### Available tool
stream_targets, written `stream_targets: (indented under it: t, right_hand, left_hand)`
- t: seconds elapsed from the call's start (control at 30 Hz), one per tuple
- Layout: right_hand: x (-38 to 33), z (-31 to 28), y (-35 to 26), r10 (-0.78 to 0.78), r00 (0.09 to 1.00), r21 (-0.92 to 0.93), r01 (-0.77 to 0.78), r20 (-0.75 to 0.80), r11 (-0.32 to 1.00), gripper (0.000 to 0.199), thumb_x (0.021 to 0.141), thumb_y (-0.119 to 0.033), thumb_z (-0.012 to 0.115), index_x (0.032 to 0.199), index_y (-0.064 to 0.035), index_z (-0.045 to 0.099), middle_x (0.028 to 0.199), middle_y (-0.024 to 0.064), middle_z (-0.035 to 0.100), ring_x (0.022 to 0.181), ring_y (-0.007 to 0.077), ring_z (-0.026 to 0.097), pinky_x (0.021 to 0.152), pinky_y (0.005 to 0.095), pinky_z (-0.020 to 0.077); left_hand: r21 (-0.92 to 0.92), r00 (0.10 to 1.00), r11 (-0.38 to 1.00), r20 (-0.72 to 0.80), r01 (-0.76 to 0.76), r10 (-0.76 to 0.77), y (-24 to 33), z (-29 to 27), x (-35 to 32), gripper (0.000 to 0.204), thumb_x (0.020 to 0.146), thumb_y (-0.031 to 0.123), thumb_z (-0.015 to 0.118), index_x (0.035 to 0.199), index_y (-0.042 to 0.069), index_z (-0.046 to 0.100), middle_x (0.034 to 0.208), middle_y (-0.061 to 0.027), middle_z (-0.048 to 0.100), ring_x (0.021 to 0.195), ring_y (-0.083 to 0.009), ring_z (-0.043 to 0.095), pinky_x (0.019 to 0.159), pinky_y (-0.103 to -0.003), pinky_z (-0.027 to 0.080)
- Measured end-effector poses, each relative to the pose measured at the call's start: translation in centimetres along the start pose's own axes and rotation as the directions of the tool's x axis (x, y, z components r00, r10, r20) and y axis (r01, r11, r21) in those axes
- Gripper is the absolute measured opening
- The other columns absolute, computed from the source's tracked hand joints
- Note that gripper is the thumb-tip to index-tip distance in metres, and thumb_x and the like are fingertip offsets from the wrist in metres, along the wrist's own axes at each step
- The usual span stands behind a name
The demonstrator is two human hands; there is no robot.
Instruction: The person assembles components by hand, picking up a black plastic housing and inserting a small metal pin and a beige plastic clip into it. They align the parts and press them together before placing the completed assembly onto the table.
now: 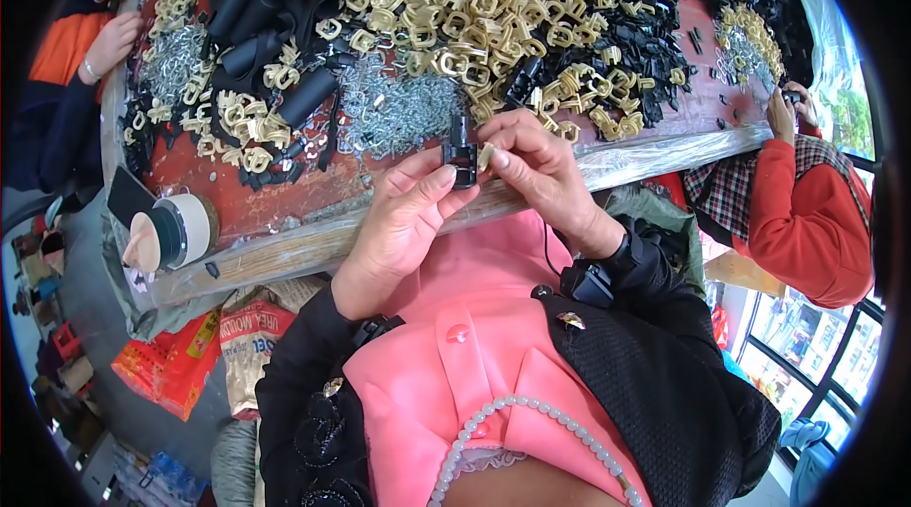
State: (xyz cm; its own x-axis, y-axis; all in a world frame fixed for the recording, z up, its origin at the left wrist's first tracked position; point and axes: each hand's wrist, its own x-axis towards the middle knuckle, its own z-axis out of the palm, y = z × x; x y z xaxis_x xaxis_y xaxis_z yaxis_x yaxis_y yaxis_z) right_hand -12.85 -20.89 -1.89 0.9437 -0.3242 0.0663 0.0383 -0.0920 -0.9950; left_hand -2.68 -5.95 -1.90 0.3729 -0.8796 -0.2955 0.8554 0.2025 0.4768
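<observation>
Black plastic clip [462,152] is hanging above the table edge [285,252], gripped by my left hand [403,213]; my right hand [541,171] is pinching a cream piece [486,157] there. I am probably fitting the two together; the next move is likely calling for careful lining-up.

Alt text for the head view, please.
A left hand holds a black part while the right hand pinches a small gold piece beside it, at a red table. Beyond lie heaps of gold rings and silvery bits.
</observation>
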Motion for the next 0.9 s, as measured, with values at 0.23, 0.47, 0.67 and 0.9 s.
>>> stream_targets:
  t: [0.23, 0.47, 0.67, 0.9]
  right_hand:
    - [0.7, 1.4, -3.0, -0.04, 0.999, -0.086, 0.041, 0.002, 0.995, 0.021, 0.085, -0.02, 0.054, 0.078, -0.0008, 0.059, 0.099, 0.0091, 0.048, 0.089, 0.0141, 0.047, 0.077, 0.0271, 0.0394]
    - [0.9, 3.8, -3.8, -0.142, 0.974, -0.263, 0.186, 0.176, 0.947, 0.019, 0.081, -0.02, 0.058, 0.084, -0.0019, 0.057, 0.106, 0.0103, 0.045, 0.098, 0.018, 0.043, 0.081, 0.0276, 0.0364]
    - [0.3, 4.6, -2.8, -0.123, 0.992, -0.185, 0.121, 0.0, 0.975, 0.022, 0.077, -0.019, 0.062, 0.092, -0.0055, 0.053, 0.102, 0.0098, 0.047, 0.098, 0.0193, 0.044, 0.082, 0.0293, 0.0363]
    - [-0.8, -4.6, -1.1, -0.379, 0.919, -0.963, -0.006, -0.111, 0.268, 0.023, 0.072, -0.012, 0.064, 0.092, -0.0054, 0.054, 0.083, 0.009, 0.053, 0.078, 0.0258, 0.051, 0.071, 0.0318, 0.0397]
  left_hand:
    - [0.025, 0.999, 0.999, -0.034, 0.043, -0.042, 0.8, -1.3, -2.0, 0.025, 0.082, 0.007, 0.055, 0.106, 0.0, 0.053, 0.099, -0.011, 0.059, 0.09, -0.0229, 0.059, 0.077, -0.028, 0.049]
    - [0.026, 1.0, 1.0, -0.028, 0.007, -0.007, 1.3, -1.8, -4.4, 0.029, 0.08, 0.01, 0.059, 0.107, 0.002, 0.053, 0.098, -0.007, 0.06, 0.085, -0.0165, 0.06, 0.075, -0.025, 0.048]
    - [0.094, 0.999, 0.995, -0.006, 0.044, -0.043, 1.6, -1.3, -4.4, 0.028, 0.08, 0.011, 0.059, 0.105, 0.0, 0.054, 0.096, -0.0073, 0.06, 0.083, -0.0162, 0.06, 0.074, -0.024, 0.049]
    - [0.15, 0.993, 0.988, -0.111, -0.016, 0.033, 2.1, -2.3, -3.0, 0.023, 0.082, 0.01, 0.054, 0.101, -0.003, 0.053, 0.092, -0.012, 0.06, 0.078, -0.0174, 0.061, 0.068, -0.022, 0.051]
